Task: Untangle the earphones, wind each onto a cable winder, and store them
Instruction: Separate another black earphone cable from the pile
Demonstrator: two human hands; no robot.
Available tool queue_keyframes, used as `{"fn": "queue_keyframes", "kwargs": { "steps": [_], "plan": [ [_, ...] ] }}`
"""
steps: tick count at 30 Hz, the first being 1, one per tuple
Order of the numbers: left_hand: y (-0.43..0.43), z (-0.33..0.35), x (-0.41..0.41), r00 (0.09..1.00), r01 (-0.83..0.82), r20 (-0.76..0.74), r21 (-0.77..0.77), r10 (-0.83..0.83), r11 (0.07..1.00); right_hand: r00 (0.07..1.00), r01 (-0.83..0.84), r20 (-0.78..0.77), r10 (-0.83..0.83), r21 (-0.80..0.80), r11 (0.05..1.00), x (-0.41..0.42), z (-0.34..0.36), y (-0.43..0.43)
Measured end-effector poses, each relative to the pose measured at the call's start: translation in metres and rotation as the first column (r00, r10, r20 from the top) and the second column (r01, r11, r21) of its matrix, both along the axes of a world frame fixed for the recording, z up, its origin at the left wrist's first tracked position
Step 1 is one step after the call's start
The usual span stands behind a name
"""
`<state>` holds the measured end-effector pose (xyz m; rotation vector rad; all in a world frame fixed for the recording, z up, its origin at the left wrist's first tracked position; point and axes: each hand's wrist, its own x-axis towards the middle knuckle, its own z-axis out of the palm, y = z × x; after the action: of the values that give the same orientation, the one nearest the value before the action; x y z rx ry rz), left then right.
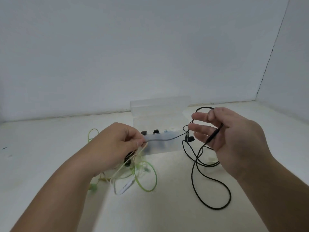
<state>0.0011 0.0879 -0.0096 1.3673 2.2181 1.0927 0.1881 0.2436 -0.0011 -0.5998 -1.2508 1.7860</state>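
Sideways, black cable point(167, 139) runs taut from left hand point(117, 143) (pinching) to right hand point(234, 136).

From my remote view, the left hand point(117, 144) and right hand point(234, 131) are bare, and both forearms are uncovered down to the frame's edge.
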Motion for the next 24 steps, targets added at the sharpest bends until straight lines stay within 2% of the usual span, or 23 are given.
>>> {"fn": "queue_keyframes", "kwargs": {
  "steps": [3, 5, 7, 10, 13, 15, 16, 19, 21, 24],
  "plan": [
    [-0.002, 0.0, 0.0, 0.998, 0.06, -0.015, -0.184, -0.064, 0.981, 1.0, 0.003, 0.011, -0.003, 0.017, 1.0, 0.0, 0.0, -0.001],
    [-0.003, 0.001, 0.001, 0.997, 0.068, 0.033, -0.213, -0.063, 0.975, 0.999, -0.001, 0.032, 0.0, 0.033, 0.999, 0.001, 0.0, -0.002],
    [-0.003, 0.0, -0.001, 0.998, 0.033, 0.066, -0.131, -0.025, 0.991, 0.999, -0.007, 0.051, 0.004, 0.054, 0.999, 0.001, 0.0, -0.002],
    [-0.003, 0.003, -0.004, 0.978, -0.027, 0.21, 0.125, 0.0, 0.992, 0.998, -0.024, 0.064, 0.02, 0.067, 0.997, 0.001, 0.001, -0.003],
    [-0.001, 0.006, 0.005, 0.916, 0.087, 0.349, 0.307, -0.197, 0.948, 0.996, -0.072, 0.066, 0.068, 0.071, 0.995, 0.002, 0.003, -0.004],
    [0.004, 0.005, 0.015, 0.908, 0.186, 0.296, 0.351, -0.297, 0.918, 0.991, -0.124, 0.05, 0.121, 0.079, 0.989, 0.003, 0.005, -0.006],
    [0.007, 0.002, 0.018, 0.924, 0.196, 0.245, 0.358, -0.294, 0.913, 0.988, -0.154, 0.036, 0.151, 0.083, 0.985, 0.003, 0.006, -0.008],
    [0.018, -0.005, 0.025, 0.984, 0.094, 0.102, 0.395, -0.145, 0.914, 0.973, -0.228, -0.001, 0.229, 0.1, 0.968, 0.003, 0.007, -0.01],
    [0.02, -0.007, 0.027, 0.993, 0.042, 0.082, 0.407, -0.082, 0.913, 0.953, -0.302, -0.009, 0.304, 0.107, 0.947, 0.002, 0.007, -0.012],
    [0.02, -0.007, 0.034, 0.985, 0.074, 0.12, 0.356, -0.125, 0.931, 0.915, -0.396, -0.036, 0.401, 0.096, 0.913, 0.001, 0.006, -0.013]
  ]
}}
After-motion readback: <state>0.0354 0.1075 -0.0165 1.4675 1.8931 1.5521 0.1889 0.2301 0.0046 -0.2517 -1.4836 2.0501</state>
